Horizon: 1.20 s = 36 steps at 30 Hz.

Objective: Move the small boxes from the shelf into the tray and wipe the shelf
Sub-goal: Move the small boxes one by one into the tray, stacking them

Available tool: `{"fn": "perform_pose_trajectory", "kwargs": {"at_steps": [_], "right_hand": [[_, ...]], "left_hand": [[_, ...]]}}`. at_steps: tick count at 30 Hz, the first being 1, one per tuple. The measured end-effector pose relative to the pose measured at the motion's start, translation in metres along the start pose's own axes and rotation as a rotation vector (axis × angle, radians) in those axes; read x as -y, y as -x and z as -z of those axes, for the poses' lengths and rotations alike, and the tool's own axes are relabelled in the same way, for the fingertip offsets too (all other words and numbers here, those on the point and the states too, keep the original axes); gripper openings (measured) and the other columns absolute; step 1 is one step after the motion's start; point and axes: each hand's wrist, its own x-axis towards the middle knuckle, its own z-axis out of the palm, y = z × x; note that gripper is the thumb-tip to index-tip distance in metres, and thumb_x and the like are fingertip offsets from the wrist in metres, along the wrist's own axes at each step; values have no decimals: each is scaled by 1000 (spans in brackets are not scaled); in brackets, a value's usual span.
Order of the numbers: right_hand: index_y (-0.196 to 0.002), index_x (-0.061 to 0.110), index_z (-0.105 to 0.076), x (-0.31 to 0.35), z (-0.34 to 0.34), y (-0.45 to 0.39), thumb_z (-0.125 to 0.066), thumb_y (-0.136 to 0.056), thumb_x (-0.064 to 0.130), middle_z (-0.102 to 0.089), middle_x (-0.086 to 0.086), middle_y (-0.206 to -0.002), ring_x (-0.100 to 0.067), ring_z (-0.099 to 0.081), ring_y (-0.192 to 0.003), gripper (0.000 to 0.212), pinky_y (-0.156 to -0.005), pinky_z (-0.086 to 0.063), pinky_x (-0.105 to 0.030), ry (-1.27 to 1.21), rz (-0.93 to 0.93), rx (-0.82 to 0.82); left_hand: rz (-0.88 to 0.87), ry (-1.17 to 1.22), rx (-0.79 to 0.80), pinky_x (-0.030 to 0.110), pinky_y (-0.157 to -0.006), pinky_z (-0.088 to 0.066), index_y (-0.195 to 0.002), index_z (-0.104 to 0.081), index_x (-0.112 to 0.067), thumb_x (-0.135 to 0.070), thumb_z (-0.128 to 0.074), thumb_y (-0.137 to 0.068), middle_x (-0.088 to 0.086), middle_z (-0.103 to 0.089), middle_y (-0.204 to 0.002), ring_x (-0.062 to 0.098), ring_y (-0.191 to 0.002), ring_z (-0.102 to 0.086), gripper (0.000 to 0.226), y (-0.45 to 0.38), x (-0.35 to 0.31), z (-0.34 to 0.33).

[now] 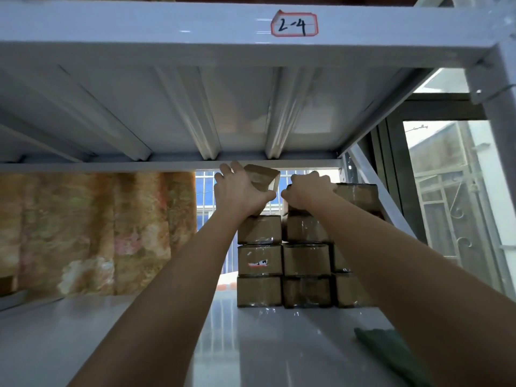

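Several small brown cardboard boxes (305,261) wrapped in clear tape are stacked in rows at the back right of the white shelf (251,344). My left hand (240,191) grips one small box (264,178), tilted and raised above the left column of the stack. My right hand (308,191) is closed over a top box (358,194) of the middle column. A green cloth (391,350) lies on the shelf at the front right, partly under my right forearm. No tray is in view.
The white shelf above, labelled "2-4" (294,25), hangs low over the stack. A patterned curtain (92,233) is behind the shelf on the left. A barred window (206,191) and a shelf brace (377,191) are at the right.
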Motion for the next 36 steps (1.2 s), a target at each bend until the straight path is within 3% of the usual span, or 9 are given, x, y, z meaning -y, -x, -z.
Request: {"fn": "perform_pose_trajectory", "kwargs": {"at_steps": [8,14,19,23,28,32,36], "right_hand": [[-129,11,-52,-3,12,7,-38,-95,37,-45,-21,-130,-38,-40,-121,45,-96,-38,-45,-190,-54,-159],[-111,9,-62,-10,21,23,-42,-94,40,-52,-20,-116,-37,-46,-113,41,-90,-41,-40,-151,35,-310],[-111,14,-66,-12,30,42,-47,-91,45,-51,-20,-118,-36,-41,-119,42,-92,-40,-39,-188,84,-284],[-101,12,-67,-15,36,61,-50,-88,39,-57,-21,-108,-36,-46,-112,34,-88,-41,-38,-229,151,-388],[-107,8,-62,-32,39,91,-54,-88,35,-53,-20,-108,-36,-49,-107,34,-87,-44,-41,-432,233,-492],[-118,3,-54,-53,37,128,-63,-82,37,-45,-20,-129,-32,-44,-120,50,-100,-40,-40,-566,259,-412],[-126,9,-45,-73,32,167,-75,-57,49,-58,-9,-120,-23,-55,-111,86,-94,-49,-38,-908,86,-128]], "left_hand": [[-75,-132,-6,35,-98,-32,-123,-44,0,-51,-72,-68,17,-50,-120,32,-113,-44,80,-1,6,17],[-1,-41,-54,37,-79,-43,-124,-42,-3,-47,-72,-69,11,-46,-125,29,-119,-39,78,12,4,24],[-1,-43,-139,36,-78,-42,-126,-40,-5,-48,-70,-67,9,-47,-121,28,-113,-43,79,33,-2,28],[121,-47,-131,38,-82,-43,-125,-40,-5,-56,-72,-64,10,-45,-124,29,-117,-41,86,46,-9,43],[268,39,-93,37,-92,-41,-133,-35,-1,-55,-76,-61,13,-38,-132,30,-123,-36,98,69,-19,68],[399,115,-93,37,-99,-36,-129,-39,2,-57,-80,-58,17,-39,-130,33,-122,-36,102,100,-29,77],[463,117,-71,34,-100,-32,-130,-39,4,-57,-79,-60,19,-38,-131,34,-124,-36,101,139,-45,86]]}}
